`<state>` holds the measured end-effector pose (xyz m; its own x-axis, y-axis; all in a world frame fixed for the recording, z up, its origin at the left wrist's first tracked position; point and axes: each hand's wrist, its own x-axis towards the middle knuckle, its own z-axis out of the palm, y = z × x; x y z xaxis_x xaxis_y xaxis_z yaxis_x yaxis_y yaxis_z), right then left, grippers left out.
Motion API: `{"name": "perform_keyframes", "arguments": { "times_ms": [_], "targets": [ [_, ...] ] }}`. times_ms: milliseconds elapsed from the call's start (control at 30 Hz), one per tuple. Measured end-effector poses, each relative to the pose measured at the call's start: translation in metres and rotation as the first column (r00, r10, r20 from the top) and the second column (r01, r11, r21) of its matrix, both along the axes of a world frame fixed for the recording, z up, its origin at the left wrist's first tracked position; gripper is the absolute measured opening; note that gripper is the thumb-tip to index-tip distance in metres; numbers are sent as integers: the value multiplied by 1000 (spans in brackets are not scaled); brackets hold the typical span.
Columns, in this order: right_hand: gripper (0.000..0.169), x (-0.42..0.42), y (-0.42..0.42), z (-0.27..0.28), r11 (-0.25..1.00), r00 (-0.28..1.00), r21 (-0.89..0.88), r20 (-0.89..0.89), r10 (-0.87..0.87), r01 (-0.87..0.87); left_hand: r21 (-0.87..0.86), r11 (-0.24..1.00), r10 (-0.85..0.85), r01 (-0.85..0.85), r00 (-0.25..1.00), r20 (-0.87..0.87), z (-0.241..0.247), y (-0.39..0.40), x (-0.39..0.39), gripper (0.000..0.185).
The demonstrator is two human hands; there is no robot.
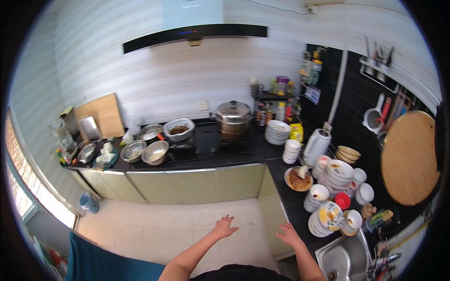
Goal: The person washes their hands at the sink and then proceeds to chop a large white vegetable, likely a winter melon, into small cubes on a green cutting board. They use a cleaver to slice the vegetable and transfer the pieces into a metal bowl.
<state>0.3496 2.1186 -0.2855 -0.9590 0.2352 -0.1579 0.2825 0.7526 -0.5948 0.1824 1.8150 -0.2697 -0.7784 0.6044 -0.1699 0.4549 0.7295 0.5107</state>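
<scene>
My left hand (225,227) is held out over the tiled floor with its fingers apart and nothing in it. To its right, my right hand (289,234) is likewise spread and bare, beside the front edge of the black countertop (279,175). The closest dishes to it are a stack of plates (325,218), the top one patterned and food-stained, and a stack of white bowls (316,197). Behind these stand a taller stack of plates (339,174), a red bowl (342,200) and a plate of brown food (299,179).
A stainless steel sink (346,256) lies at the lower right. Along the far counter are a lidded steel pot (232,117) on the black stove, steel bowls (155,152) and a white basin (179,129). A large round wooden board (409,158) hangs right; a blue bin (89,202) stands left.
</scene>
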Motion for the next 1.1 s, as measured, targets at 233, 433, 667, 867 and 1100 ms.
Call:
{"name": "perform_keyframes", "arguments": {
  "times_ms": [233,433,667,867,1100],
  "targets": [
    [62,-153,-116,29,961,953,104,-138,271,-258,-91,819,554,-567,821,-134,2,-185,-12,83],
    [61,-263,-205,17,878,873,103,-101,476,-467,-57,597,784,-800,597,-171,-15,-290,-5,89],
    [59,-399,-320,7,714,706,18,-137,695,-700,-32,344,929,-938,345,-132,2,-376,-42,91],
    [57,-493,-432,-1,531,534,-56,-138,834,-845,11,191,974,-982,188,-127,23,-426,-67,85],
    [59,-552,-593,2,330,333,-39,-110,937,-943,-29,-10,1000,-1000,-9,-30,8,-522,-57,75]
  ]
}}
